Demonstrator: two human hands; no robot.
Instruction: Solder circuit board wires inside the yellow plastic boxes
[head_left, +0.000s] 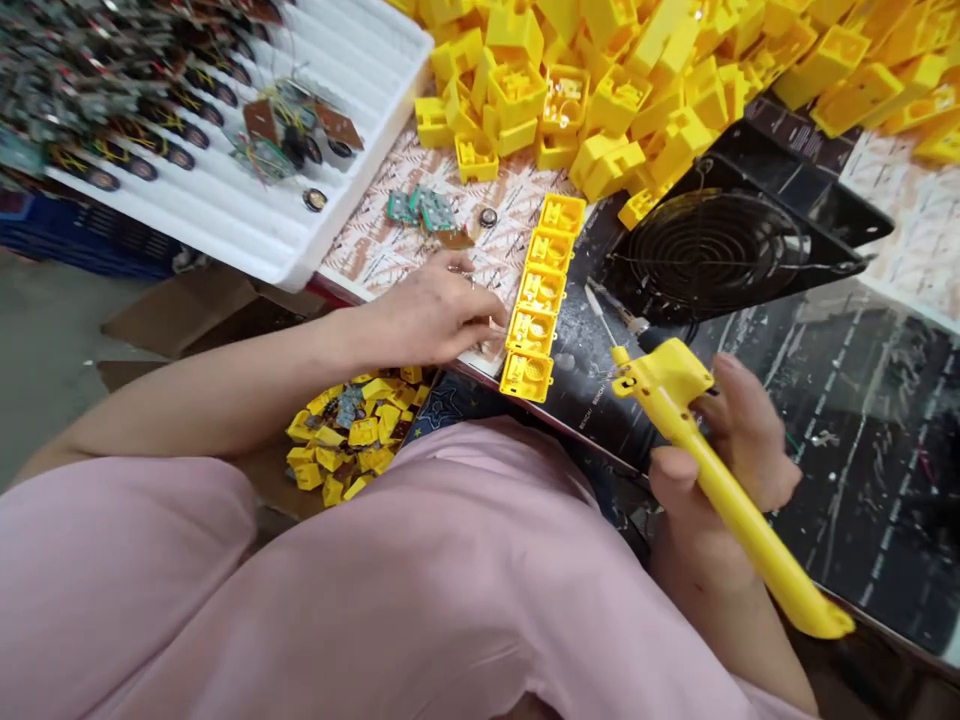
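Observation:
My left hand (442, 310) rests at the bench edge, fingers loosely bent and apart, its fingertips against the left side of a row of yellow plastic cases (541, 287). The several cases stand end to end, open side up, with small parts inside. In my right hand (750, 440) is a yellow glue gun (712, 470), tilted, its narrow end towards the row. Thumb and fingers close around it from both sides. Close to its nozzle lies a thin tool with a pale tip (600, 312), partly hidden. Green circuit boards (424, 208) and a small round part (487, 217) lie beyond my left hand.
Yellow cases (517, 90) are heaped at the back. A black fan (705, 250) stands at the right on a dark mat (862, 400). A white ribbed tray (300, 240) holds wired boards at the left. Below the bench, a box contains yellow pieces (360, 430).

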